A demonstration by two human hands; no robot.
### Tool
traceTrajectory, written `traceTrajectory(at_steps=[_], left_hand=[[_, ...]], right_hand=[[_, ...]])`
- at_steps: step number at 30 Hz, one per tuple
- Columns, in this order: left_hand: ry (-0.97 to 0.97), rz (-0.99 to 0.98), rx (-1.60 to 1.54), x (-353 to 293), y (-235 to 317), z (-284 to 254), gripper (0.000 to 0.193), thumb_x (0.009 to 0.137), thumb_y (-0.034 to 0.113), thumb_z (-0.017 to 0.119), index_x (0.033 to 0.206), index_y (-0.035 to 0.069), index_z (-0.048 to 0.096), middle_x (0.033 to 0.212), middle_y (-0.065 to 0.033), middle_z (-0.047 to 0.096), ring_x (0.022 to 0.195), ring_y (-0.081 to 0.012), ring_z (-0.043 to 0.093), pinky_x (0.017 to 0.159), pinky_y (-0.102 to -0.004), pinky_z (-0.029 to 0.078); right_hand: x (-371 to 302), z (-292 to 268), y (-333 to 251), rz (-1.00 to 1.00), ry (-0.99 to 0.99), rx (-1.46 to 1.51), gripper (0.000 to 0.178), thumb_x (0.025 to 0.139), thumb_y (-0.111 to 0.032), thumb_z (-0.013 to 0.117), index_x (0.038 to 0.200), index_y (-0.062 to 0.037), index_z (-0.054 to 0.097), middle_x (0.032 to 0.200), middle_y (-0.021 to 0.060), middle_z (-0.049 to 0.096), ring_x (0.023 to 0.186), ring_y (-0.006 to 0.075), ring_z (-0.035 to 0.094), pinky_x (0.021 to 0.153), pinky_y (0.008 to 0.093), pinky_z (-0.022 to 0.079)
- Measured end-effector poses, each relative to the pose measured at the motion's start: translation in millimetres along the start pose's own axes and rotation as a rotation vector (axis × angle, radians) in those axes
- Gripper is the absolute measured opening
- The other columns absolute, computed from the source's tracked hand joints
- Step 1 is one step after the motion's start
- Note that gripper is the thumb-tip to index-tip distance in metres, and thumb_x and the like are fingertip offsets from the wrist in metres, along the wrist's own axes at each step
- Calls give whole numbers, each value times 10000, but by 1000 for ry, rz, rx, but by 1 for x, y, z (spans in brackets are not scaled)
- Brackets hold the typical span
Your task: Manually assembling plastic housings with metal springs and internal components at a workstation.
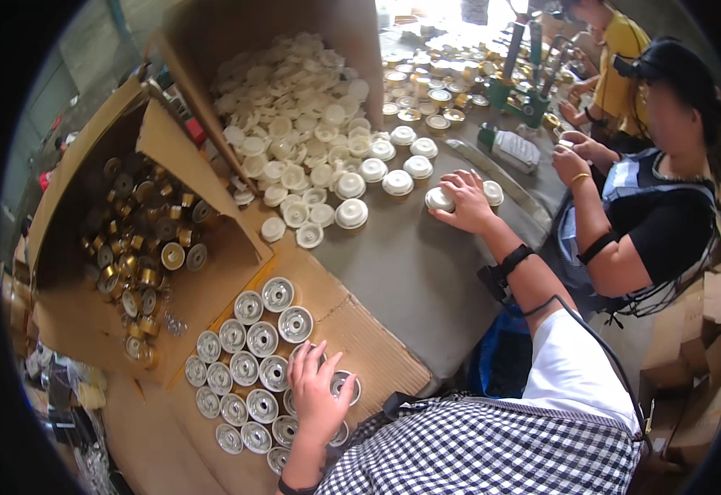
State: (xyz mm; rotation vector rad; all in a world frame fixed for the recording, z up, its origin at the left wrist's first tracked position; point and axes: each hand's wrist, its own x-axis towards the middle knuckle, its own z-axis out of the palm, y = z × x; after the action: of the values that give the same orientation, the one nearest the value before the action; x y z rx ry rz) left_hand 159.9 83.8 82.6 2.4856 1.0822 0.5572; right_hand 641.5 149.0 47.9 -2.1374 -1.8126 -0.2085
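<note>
My left hand (319,394) spreads its fingers over a group of shallow round silvery metal cups (262,339) laid out in rows on flat cardboard. Its thumb side lies close to one cup (345,385), and the hand partly hides others. Farther off on the grey table, my right hand (465,205) curves its thumb and fingers around a round piece with a white ridged cap (439,199). Another white-capped piece (492,193) is beside its fingers. Several similar capped pieces (397,182) stand just to the left.
White plastic caps (294,124) spill from a tipped cardboard box. At left, an open carton (88,305) holds gold and silvery metal parts. Green hand presses (528,106) stand at the far right, near many gold pieces (439,95). Two people (665,165) work along the right side.
</note>
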Motion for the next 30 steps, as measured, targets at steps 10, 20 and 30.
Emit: traceTrajectory(at_steps=[10, 20, 30], left_hand=[[-53, 13, 32, 13, 3, -1, 406, 802, 259, 794, 1163, 88, 724, 1359, -115, 602, 1409, -368, 414, 1181, -536, 281], [-89, 31, 62, -12, -8, -11, 549, 864, 408, 741, 1290, 67, 676, 1466, -169, 544, 1460, -407, 372, 1184, -570, 268], [-158, 54, 200, -30, -6, -8, 701, 866, 488, 712, 1437, 106, 573, 1606, -181, 384, 1491, -434, 306, 1176, -583, 259]], right_hand=[[44, 9, -133, -314, 78, 139, 974, 804, -687, 686, 1544, -108, 427, 1653, 251, 254, 1549, 463, 151, 1266, 579, 66], [92, 56, -158, -110, -103, -59, 950, 834, -595, 670, 1576, -78, 378, 1674, 205, 251, 1558, 378, 212, 1280, 513, 101], [87, 30, -81, 1, -178, -162, 831, 870, -552, 659, 1565, -165, 419, 1678, 136, 275, 1558, 329, 234, 1272, 520, 154]])
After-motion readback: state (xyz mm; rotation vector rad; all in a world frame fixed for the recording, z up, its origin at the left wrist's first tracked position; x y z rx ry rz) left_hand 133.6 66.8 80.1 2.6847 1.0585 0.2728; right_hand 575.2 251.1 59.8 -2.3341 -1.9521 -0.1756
